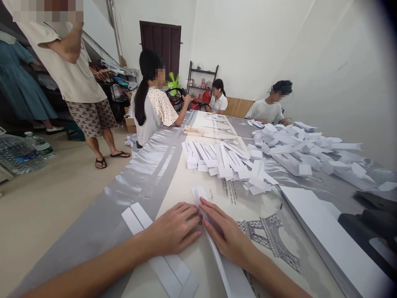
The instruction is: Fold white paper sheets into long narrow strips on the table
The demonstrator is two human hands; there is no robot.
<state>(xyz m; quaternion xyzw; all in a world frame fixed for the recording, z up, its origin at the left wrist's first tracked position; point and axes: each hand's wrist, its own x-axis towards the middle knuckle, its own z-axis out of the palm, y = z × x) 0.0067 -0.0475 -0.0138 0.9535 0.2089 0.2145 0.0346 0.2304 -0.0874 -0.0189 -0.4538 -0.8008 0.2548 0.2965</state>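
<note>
My left hand (173, 229) and my right hand (226, 236) lie side by side, fingers stretched flat, pressing down on a long white paper strip (225, 269) that runs toward me across the table (139, 182). The strip's far end (198, 192) pokes out beyond my fingertips. Two more flat white strips (136, 217) lie just left of my left hand and pass under my forearm. Neither hand grips anything; both press flat.
A row of folded white paper pieces (223, 161) sits ahead, with a bigger loose pile (304, 149) at the right. A stack of white sheets (325, 236) lies near right. Three people sit along the table; another stands at left. Water bottles (21, 153) are on the floor.
</note>
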